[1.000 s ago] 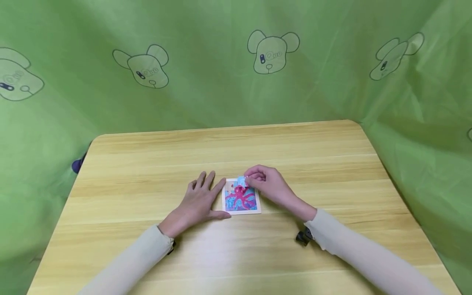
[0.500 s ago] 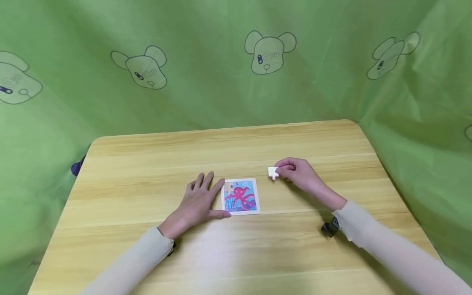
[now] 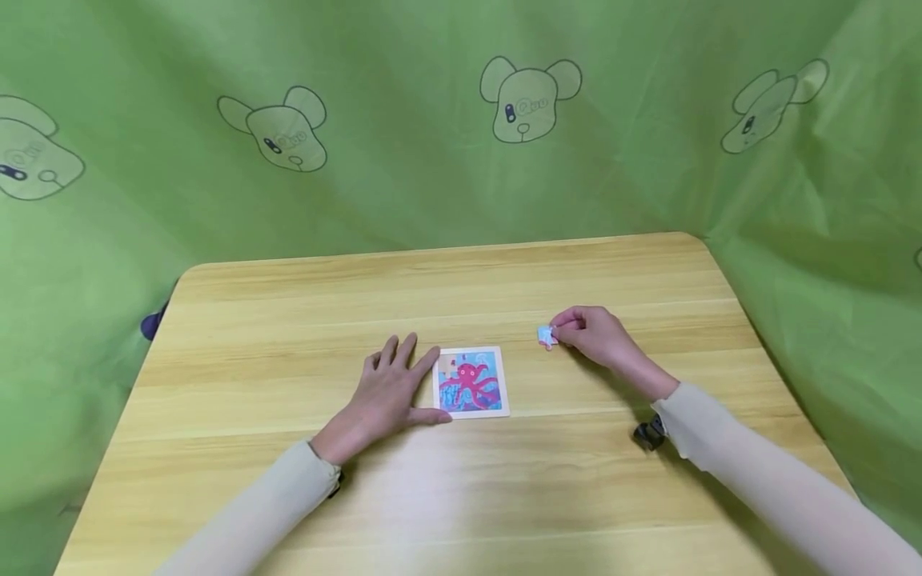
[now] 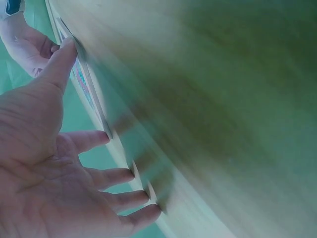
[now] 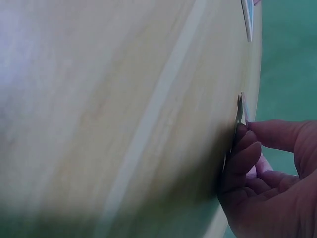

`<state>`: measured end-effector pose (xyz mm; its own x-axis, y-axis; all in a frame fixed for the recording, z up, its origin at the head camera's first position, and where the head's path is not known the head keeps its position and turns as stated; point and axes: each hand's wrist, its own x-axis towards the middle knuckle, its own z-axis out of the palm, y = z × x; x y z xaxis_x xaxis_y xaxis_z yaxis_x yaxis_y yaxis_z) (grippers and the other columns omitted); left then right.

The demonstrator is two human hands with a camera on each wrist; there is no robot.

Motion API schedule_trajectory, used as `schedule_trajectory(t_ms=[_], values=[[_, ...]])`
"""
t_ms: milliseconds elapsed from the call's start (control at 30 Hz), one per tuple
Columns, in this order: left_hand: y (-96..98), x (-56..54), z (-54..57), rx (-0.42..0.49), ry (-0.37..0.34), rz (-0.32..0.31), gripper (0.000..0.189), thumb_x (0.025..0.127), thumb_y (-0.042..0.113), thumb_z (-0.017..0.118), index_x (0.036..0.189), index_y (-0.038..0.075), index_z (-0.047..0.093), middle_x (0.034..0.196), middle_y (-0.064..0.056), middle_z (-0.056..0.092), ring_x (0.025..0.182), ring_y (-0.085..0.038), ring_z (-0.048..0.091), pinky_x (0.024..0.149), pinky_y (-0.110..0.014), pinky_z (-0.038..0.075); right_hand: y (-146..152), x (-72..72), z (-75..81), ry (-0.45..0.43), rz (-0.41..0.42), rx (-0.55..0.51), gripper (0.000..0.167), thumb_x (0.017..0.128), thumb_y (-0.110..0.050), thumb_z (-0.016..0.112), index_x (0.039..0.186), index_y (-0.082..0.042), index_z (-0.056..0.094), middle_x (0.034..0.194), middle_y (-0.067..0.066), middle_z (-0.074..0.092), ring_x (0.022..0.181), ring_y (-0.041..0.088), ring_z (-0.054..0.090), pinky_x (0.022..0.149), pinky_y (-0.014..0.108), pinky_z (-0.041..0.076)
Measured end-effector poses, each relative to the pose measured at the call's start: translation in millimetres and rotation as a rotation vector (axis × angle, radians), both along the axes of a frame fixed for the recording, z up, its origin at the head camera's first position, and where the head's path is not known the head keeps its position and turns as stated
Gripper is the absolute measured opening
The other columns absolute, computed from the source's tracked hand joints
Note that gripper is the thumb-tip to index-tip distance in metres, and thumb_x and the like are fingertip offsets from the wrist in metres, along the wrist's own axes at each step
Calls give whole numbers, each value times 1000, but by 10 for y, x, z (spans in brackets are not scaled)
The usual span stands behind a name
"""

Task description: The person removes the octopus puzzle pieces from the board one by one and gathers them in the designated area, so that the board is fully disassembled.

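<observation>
A small square jigsaw puzzle [image 3: 468, 384] showing a pink octopus on blue lies in a pale frame. Its upper left corner shows bare wood with small marks. My left hand [image 3: 385, 392] is spread at the frame's left side, thumb and index fingertip touching its edge; the left wrist view shows the straight fingers [image 4: 116, 176]. To the right of the frame, my right hand [image 3: 598, 336] pinches a blue and pink jigsaw piece [image 3: 545, 335] between thumb and index finger. In the right wrist view the piece [image 5: 245, 106] is seen nearly edge-on, close to the tabletop.
The wood-grain table [image 3: 302, 296] has rounded far corners. A green curtain [image 3: 403, 176] printed with bear heads hangs behind it and along the sides. A dark object [image 3: 151, 324] pokes out past the table's left edge.
My right hand has carried the jigsaw piece from above the puzzle's top edge out to the right. The piece looked white half a second ago and now shows blue and pink. My left hand stays put.
</observation>
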<state>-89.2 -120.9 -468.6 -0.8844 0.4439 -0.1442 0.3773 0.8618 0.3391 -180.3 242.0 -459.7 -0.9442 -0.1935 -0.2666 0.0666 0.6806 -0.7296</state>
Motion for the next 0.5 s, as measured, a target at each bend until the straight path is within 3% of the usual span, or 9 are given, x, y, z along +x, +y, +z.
schedule_trajectory(t_ms=[333,500], values=[[10,11,-16,-7,13,-1,107,89,72,79,171,16,39,173,-31,27,157,-59,22,118,-72,31,-15,41,-27,80,4,53,26,107,-15,69,126,2,72,102,10,68,93,27,60,87,41,48],[4,13,3,-21,10,-5,107,90,73,77,172,16,38,173,-30,25,157,-59,21,118,-72,31,-60,110,-9,100,46,59,38,102,-26,79,127,2,70,106,11,67,93,26,59,85,40,48]])
